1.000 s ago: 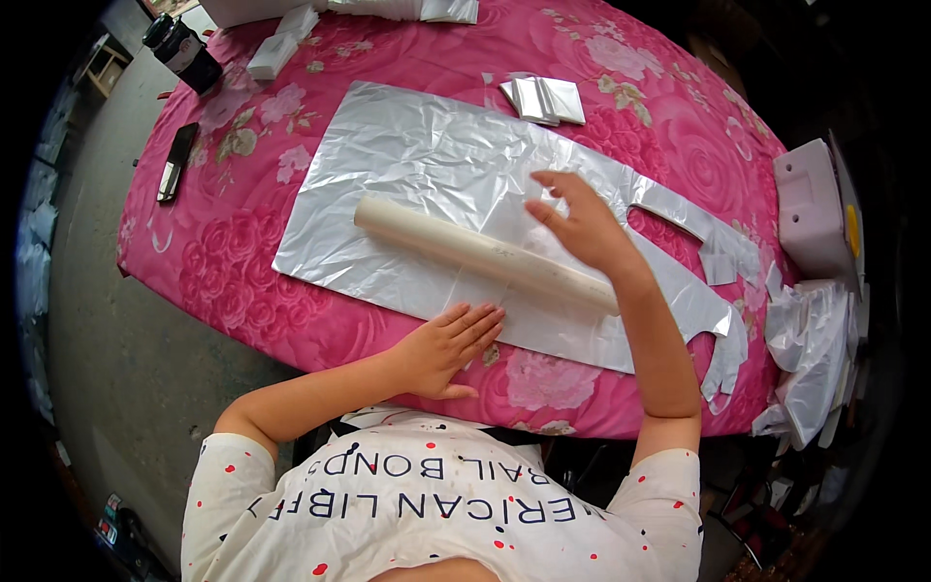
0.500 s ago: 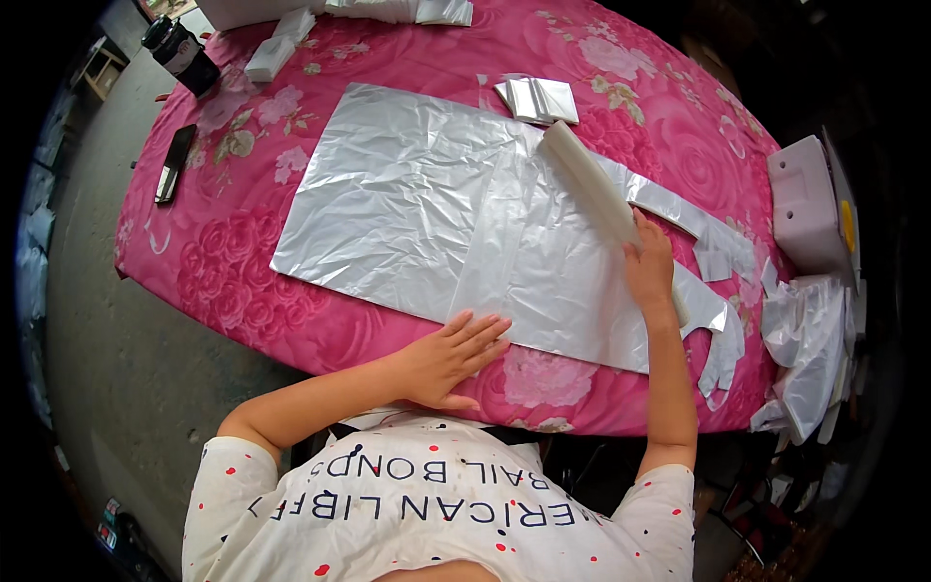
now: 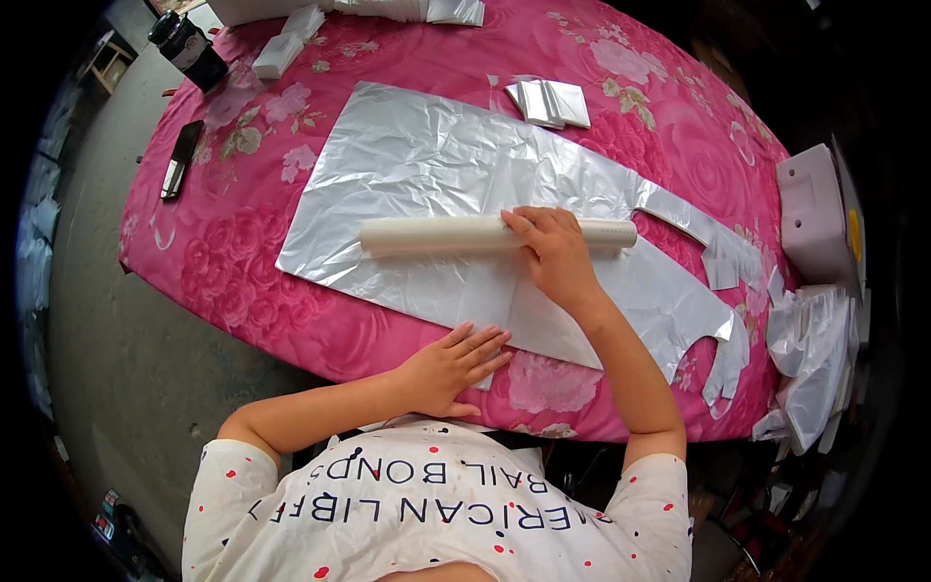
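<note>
A wide silvery-white plastic vest bag (image 3: 388,165) lies spread on the table, its handle end to the right. Across its middle stretches a long whitish tube (image 3: 436,236), lying roughly left to right. My right hand (image 3: 555,250) is closed over the tube right of its centre, with the fingers on top. Close to the bag's near edge, my left hand (image 3: 456,364) rests flat with its fingers stretched out, the fingertips on the edge. Beyond the bag sits a small stack of folded silvery plastic packets (image 3: 548,104).
A pink floral cloth (image 3: 233,252) covers the table. At the left are a black phone (image 3: 181,160) and a dark bottle (image 3: 187,50). White folded stacks (image 3: 281,53) lie at the far side. A pale box (image 3: 819,218) and crumpled white bags (image 3: 813,339) stand at the right edge.
My right hand has moved left with the tube, which has turned from a steep slant to nearly level across the bag. My left hand has stayed almost in place.
</note>
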`<state>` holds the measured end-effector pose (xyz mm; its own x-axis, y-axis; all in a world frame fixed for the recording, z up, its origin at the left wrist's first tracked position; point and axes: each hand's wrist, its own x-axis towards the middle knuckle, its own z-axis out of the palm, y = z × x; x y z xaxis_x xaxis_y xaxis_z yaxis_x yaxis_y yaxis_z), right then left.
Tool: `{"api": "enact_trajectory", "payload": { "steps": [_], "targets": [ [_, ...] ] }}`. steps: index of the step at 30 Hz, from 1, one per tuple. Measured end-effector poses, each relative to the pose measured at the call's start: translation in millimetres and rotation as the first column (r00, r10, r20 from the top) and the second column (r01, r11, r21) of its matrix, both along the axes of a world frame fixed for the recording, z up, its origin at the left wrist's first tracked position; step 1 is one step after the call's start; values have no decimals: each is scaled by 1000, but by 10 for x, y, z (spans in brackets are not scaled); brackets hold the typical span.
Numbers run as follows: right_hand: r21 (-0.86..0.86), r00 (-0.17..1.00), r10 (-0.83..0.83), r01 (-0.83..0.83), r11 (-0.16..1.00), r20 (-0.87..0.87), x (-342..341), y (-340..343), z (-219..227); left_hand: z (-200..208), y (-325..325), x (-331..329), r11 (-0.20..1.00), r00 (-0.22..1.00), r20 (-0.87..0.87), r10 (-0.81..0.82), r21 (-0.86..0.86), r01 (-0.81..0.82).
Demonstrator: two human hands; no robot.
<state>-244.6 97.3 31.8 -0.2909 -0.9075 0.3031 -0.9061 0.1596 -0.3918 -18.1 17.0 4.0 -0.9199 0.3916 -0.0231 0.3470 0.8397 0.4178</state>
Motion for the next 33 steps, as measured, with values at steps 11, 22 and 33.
{"api": "enact_trajectory", "payload": {
  "steps": [11, 22, 33],
  "targets": [
    [-141, 999, 28, -25, 990, 20, -96, -126, 103, -20, -361, 155, 962, 946, -279, -164, 167, 216],
    [6, 966, 140, -144, 990, 216, 646, 458, -74, -45, -440, 119, 945, 911, -357, -204, 170, 278],
    [-144, 962, -42, 84, 986, 270, 728, 357, -201, 320, -503, -105, 618, 964, 70, 258, 755, -220]
  ]
}}
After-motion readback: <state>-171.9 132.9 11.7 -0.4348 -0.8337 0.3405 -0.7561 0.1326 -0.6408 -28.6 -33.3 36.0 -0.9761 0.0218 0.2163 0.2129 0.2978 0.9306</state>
